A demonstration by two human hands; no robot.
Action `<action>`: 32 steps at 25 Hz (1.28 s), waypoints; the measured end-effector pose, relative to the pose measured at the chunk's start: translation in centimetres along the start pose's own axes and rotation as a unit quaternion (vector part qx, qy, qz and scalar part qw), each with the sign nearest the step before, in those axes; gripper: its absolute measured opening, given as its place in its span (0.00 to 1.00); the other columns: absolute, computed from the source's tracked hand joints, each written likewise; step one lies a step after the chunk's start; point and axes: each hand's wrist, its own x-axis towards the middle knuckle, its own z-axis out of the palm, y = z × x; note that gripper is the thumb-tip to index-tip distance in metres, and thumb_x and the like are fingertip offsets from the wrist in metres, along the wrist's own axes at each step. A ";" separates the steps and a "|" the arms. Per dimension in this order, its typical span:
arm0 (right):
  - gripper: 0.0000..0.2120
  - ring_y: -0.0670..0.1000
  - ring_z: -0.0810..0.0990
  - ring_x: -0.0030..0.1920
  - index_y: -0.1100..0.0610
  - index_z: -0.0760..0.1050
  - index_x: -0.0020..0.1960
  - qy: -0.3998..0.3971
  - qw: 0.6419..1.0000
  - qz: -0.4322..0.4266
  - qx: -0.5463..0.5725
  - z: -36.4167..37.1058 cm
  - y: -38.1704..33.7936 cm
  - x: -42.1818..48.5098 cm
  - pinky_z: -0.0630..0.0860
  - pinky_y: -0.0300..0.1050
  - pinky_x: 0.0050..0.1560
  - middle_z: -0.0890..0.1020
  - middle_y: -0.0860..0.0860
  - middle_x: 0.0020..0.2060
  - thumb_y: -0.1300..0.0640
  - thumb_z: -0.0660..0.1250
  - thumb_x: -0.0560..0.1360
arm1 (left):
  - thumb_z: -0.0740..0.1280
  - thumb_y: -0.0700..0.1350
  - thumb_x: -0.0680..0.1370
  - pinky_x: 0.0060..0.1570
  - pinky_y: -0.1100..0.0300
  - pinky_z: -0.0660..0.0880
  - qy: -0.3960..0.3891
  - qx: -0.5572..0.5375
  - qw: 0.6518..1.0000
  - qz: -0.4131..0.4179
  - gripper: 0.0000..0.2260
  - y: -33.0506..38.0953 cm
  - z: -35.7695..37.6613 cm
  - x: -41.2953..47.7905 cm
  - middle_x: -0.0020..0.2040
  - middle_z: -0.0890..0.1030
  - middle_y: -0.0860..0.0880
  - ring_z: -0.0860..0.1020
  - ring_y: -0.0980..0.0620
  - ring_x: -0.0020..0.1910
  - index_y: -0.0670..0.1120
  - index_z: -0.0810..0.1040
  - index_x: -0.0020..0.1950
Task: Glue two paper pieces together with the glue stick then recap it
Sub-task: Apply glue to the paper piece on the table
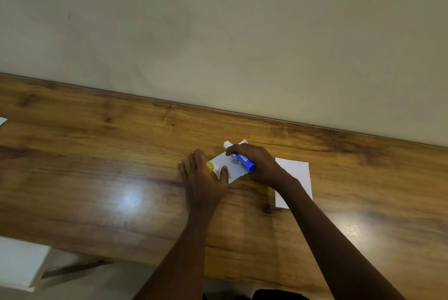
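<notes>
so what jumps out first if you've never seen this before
The blue glue stick gripped in the right hand, its white tip over a small white paper on the wooden table. The left hand presses flat on that paper, a yellow cap showing at its fingers. A second white sheet lies just to the right.

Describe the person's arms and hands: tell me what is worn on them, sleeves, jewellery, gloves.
Both arms are bare down to the frame's lower edge: no sleeve shows on the left forearm or the right forearm. The left hand and the right hand wear no gloves, and no ring, watch or bracelet shows.
</notes>
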 end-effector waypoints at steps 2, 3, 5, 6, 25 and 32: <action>0.21 0.56 0.73 0.60 0.58 0.72 0.59 0.094 0.995 0.005 0.043 1.0 -0.9 -0.2 0.67 0.47 0.63 0.77 0.57 0.60 0.63 0.70 0.67 | 0.68 0.51 0.69 0.72 0.45 0.54 -0.002 0.005 1.000 0.003 0.27 0.0 0.0 -0.1 0.60 0.75 0.40 0.73 0.42 0.61 0.40 0.66 0.63; 0.19 0.54 0.75 0.57 0.59 0.73 0.58 0.164 0.979 0.031 0.120 2.1 -1.6 -0.5 0.69 0.43 0.60 0.79 0.56 0.57 0.58 0.69 0.68 | 0.68 0.51 0.70 0.72 0.45 0.54 -0.006 0.004 1.000 0.005 0.27 -0.1 0.0 0.0 0.60 0.75 0.40 0.73 0.42 0.61 0.40 0.65 0.63; 0.16 0.52 0.77 0.52 0.59 0.73 0.56 0.240 0.904 0.117 0.334 4.0 -3.1 -0.8 0.72 0.36 0.55 0.79 0.54 0.53 0.52 0.65 0.72 | 0.67 0.53 0.70 0.73 0.47 0.52 -0.013 -0.002 1.000 0.004 0.28 -0.1 0.0 0.0 0.61 0.74 0.40 0.71 0.42 0.63 0.41 0.64 0.64; 0.13 0.52 0.77 0.51 0.57 0.72 0.56 0.242 0.866 0.150 0.410 4.9 -3.5 -0.7 0.72 0.36 0.54 0.79 0.54 0.52 0.53 0.63 0.74 | 0.67 0.54 0.70 0.73 0.47 0.51 -0.017 -0.004 1.000 -0.001 0.28 -0.2 -0.1 0.0 0.63 0.74 0.41 0.71 0.42 0.64 0.41 0.64 0.64; 0.05 0.42 0.74 0.34 0.65 0.77 0.44 0.388 0.867 0.136 0.280 6.1 -2.9 -0.3 0.71 0.22 0.36 0.82 0.60 0.38 0.67 0.69 0.67 | 0.68 0.52 0.70 0.74 0.47 0.50 -0.033 0.013 0.999 -0.002 0.31 0.0 -0.3 0.1 0.65 0.72 0.39 0.69 0.41 0.65 0.40 0.62 0.66; 0.12 0.48 0.76 0.38 0.65 0.76 0.49 0.477 0.826 0.174 0.247 6.5 -3.2 0.0 0.71 0.24 0.38 0.83 0.61 0.43 0.65 0.71 0.67 | 0.68 0.53 0.69 0.73 0.46 0.52 -0.017 0.017 1.000 0.004 0.30 -0.1 -0.1 0.1 0.63 0.74 0.39 0.70 0.41 0.64 0.40 0.64 0.65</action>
